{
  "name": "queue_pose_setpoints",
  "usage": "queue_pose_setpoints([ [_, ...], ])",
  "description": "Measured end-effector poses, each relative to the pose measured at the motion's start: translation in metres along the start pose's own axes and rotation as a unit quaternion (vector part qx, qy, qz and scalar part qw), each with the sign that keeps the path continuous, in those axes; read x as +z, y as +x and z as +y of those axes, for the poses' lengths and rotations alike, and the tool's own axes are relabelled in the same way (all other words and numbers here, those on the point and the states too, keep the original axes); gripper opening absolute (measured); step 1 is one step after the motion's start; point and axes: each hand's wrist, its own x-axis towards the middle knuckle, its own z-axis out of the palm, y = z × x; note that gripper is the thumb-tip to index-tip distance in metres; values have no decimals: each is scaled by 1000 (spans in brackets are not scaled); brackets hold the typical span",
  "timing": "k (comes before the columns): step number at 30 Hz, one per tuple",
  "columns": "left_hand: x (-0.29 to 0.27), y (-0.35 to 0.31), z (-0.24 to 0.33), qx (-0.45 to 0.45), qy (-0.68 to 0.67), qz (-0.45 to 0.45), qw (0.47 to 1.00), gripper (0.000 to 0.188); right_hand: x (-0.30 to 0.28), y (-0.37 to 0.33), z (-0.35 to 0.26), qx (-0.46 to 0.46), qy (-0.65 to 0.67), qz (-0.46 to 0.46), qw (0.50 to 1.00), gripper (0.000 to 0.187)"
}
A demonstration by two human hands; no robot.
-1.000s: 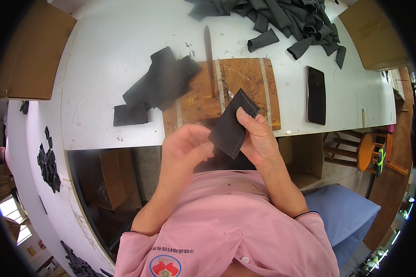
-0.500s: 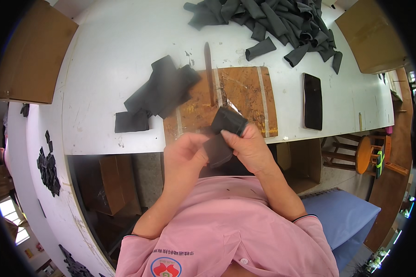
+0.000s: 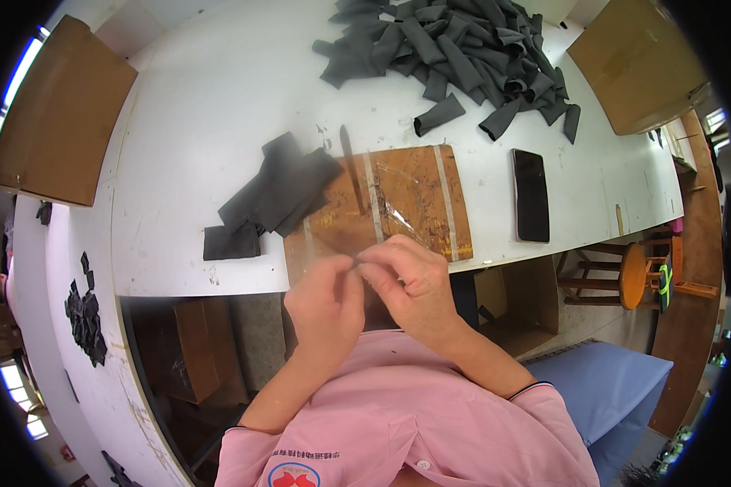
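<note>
up close, both hands pinch a clear plastic bag at the near table edge.

the bag [image 3: 398, 215] is see-through and hard to trace; its long axis seems to run from the fingertips up and away over the brown wooden board [image 3: 414, 191], lying mostly beyond the hands. left hand [image 3: 326, 302] and right hand [image 3: 410, 284] meet thumb to thumb, fingers curled, each gripping the bag's near end, wrists bent in toward the pink shirt [image 3: 398, 414]. a stack of dark fabric pieces [image 3: 272, 199] lies left of the board, well apart from the hands.
</note>
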Motion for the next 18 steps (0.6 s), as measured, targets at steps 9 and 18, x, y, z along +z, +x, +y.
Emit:
queue_pose_setpoints([
  [9, -4, 14, 9, -250, -338, 16, 907, 14, 12, 4, 13, -64, -120, 83, 987, 13],
  [18, -5, 20, 5, -234, -378, -41, 895, 23, 9, -2, 19, 281, 603, -93, 741, 11],
])
